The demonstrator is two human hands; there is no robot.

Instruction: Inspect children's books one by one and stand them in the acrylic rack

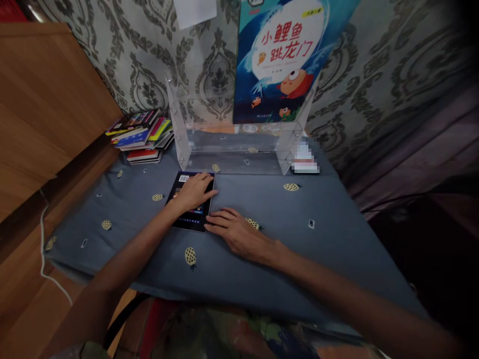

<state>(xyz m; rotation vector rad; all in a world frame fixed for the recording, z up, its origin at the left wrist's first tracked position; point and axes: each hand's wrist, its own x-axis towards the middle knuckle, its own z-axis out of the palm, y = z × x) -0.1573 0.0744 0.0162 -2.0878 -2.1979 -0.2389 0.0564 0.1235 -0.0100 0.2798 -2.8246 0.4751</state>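
A dark booklet or thin book point(189, 224) lies flat on the blue tablecloth, its barcode side facing up. Spread across its upper part is my left hand point(192, 192), palm down with the fingers stretched out and the thumb near the right edge. My right hand point(237, 233) rests palm down on the cloth, fingers extended, their tips at the book's lower right edge. Behind both hands stands a clear acrylic rack point(181, 142). A large blue picture book point(249, 94) with a cartoon fish stands upright on the rack's right part.
Several books point(140, 137) are piled at the back left of the table point(322, 259). A blurred-out item point(306, 158) lies right of the rack. A wooden cabinet point(48, 109) stands at the left, patterned wall covering point(215, 75) behind. A white cable point(43, 244) hangs at the left.
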